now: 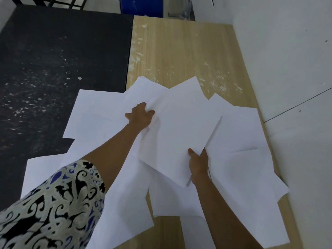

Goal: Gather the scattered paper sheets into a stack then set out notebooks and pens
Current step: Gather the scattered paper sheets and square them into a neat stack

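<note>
Two hands: left hand (142, 115), right hand (198, 163) grip clamped on lifted paper sheets (179, 130).

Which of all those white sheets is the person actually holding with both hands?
The top middle sheet: the left hand grips its far-left edge, the right hand pinches its near corner. The other sheets lie flat on the table.

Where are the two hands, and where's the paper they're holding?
left hand (141, 116), head view, back of the hand
right hand (198, 161), head view, back of the hand
held paper (181, 126), head view, middle of the sheet
</note>
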Motion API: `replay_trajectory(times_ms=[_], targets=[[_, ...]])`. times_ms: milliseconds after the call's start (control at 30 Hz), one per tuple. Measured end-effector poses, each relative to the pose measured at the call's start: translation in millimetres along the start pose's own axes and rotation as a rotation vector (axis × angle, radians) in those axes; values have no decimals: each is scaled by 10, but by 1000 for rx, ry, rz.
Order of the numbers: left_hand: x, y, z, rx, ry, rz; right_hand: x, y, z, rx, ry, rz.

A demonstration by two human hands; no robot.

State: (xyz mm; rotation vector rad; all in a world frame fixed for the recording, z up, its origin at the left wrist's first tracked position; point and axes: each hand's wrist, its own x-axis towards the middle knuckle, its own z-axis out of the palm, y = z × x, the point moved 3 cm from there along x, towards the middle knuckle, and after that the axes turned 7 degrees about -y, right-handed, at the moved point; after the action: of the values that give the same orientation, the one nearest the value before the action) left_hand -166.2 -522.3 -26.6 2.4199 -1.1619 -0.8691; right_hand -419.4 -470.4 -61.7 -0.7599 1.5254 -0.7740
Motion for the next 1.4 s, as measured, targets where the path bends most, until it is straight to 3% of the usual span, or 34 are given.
replay_trajectory(times_ms=[167,367,600,733,867,1167,1400], targets=[[-182,-432,-195,-15,136,-140,-36,-122,155,68,-48,-57],[-287,-839,-269,183,76,-326,-22,-200,452,-36,-162,-56],[-228,-874,-333,-162,-18,-304,-41,-148,573,-428,-178,-71],[-264,-875,-344,-55,-18,-205,-58,-105,584,-481,-231,-73],[-308,-914,-350,-192,-37,-139,-19,-116,525,-394,-266,-36],[-850,-984,-385,-562,-292,-147,-228,-83,240,-177,-337,12],[-1642,-1332,-270,-578,-566,-365,-522,172,-117,-183,-388,-2]])
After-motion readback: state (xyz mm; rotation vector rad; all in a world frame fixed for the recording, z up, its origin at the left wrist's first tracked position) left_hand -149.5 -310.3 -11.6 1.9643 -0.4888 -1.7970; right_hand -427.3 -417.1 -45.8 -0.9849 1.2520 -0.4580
